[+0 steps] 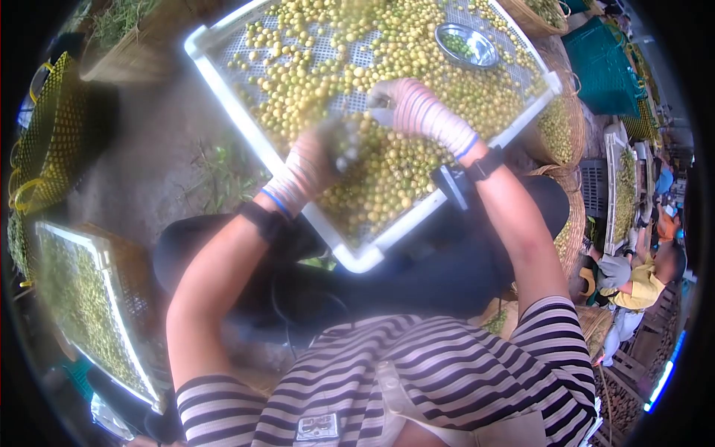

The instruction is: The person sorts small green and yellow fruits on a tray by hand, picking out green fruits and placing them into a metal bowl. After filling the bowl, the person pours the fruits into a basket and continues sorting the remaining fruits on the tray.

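A white-rimmed mesh tray [257,136] lies in front of me, spread with small round yellow-green fruits [402,167]. My left hand [325,156], in a striped glove with grey fingertips, is low over the fruits near the tray's left side; its fingers are smeared by motion. My right hand [412,110], gloved alike, is over the middle of the tray with its fingers curled together. Whatever may be between those fingers is hidden. A shiny metal bowl [485,52] with greener pieces inside stands on the fruits at the tray's far right.
Woven baskets [558,130] of fruit stand along the right, beside a green basket [602,67]. Another fruit-filled tray [97,298] is at lower left, with a yellow-black basket [56,141] above it. A person in a yellow shirt [642,287] is at far right.
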{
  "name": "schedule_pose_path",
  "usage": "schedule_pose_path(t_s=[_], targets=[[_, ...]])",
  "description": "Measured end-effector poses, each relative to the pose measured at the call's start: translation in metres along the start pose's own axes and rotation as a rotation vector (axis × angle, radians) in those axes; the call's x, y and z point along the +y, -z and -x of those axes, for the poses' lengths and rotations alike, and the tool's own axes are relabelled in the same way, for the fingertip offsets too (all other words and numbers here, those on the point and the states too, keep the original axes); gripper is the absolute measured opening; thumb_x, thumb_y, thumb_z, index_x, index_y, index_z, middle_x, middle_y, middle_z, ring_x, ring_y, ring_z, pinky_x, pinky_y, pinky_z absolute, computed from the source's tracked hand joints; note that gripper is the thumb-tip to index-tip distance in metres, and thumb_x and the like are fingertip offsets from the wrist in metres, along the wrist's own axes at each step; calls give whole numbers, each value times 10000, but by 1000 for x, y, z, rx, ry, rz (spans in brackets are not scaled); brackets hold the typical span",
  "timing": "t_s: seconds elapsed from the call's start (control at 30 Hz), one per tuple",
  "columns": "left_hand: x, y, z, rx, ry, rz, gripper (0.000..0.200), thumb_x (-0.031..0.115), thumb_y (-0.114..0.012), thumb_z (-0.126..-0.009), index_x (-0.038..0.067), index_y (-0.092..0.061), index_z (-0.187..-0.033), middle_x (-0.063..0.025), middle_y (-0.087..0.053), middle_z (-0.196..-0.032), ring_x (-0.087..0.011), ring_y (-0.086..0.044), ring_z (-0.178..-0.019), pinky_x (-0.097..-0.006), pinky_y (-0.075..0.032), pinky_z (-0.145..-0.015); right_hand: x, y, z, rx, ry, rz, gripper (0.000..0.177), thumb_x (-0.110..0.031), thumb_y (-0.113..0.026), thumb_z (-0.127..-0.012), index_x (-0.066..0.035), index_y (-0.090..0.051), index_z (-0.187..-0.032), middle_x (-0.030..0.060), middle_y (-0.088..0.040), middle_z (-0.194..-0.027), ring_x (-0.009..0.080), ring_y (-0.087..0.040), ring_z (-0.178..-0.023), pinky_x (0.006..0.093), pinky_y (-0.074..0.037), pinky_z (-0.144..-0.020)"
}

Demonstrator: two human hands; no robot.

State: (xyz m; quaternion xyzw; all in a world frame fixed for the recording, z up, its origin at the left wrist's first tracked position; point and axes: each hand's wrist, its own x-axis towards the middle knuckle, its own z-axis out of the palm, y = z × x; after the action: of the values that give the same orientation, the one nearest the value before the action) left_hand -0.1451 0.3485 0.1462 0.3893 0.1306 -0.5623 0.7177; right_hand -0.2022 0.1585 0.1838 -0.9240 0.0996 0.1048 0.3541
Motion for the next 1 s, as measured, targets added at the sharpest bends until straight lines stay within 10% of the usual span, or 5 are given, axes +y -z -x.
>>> schedule_pose_path(t_s=[0.2, 0.57, 0.67, 0.8, 1.0], targets=[[-4, 3, -3, -119, -103, -263, 303, 343, -451, -924, 69, -573, -882, -60, -613, -769, -177, -587, -628, -230, -443, -452, -8, -12, 5, -44, 236, -205, 209, -257, -659, -778, -85, -657, -898, 82, -660, -773, 200, -619, -676, 328, -489, -651], [24, -10, 13, -87, -32, 94, 260, 333, -570, -864, 80, -614, -908, 7, -604, -729, -116, -543, -589, -192, -384, -433, -5, -34, 9, -50, 74, 660, 174, -187, -593, -711, -62, -649, -820, 159, -637, -817, 310, -628, -798, 414, -502, -686], [28, 5, 3, -105, -155, -183, 232, 304, -563, -866, 80, -611, -904, 7, -601, -726, -117, -544, -590, -197, -386, -442, -17, -21, 13, -108, -57, 547, 186, -222, -610, -705, -75, -652, -810, 146, -633, -811, 300, -629, -786, 407, -499, -680], [12, 32, -22, -133, -234, -296, 213, 284, -534, -878, 83, -599, -901, -1, -596, -729, -124, -551, -597, -207, -407, -455, -18, -16, 33, 305, 125, 83, 238, -322, -622, -740, -98, -659, -809, 112, -628, -785, 298, -616, -751, 391, -497, -682], [-6, 14, 7, -281, 220, 200, 187, 166, -552, -871, 61, -542, -1025, -45, -582, -894, -149, -559, -794, -291, -489, -715, -19, -25, 46, 459, 186, 4, 292, -352, -627, -782, -97, -639, -924, 121, -621, -896, 311, -592, -861, 392, -476, -773]])
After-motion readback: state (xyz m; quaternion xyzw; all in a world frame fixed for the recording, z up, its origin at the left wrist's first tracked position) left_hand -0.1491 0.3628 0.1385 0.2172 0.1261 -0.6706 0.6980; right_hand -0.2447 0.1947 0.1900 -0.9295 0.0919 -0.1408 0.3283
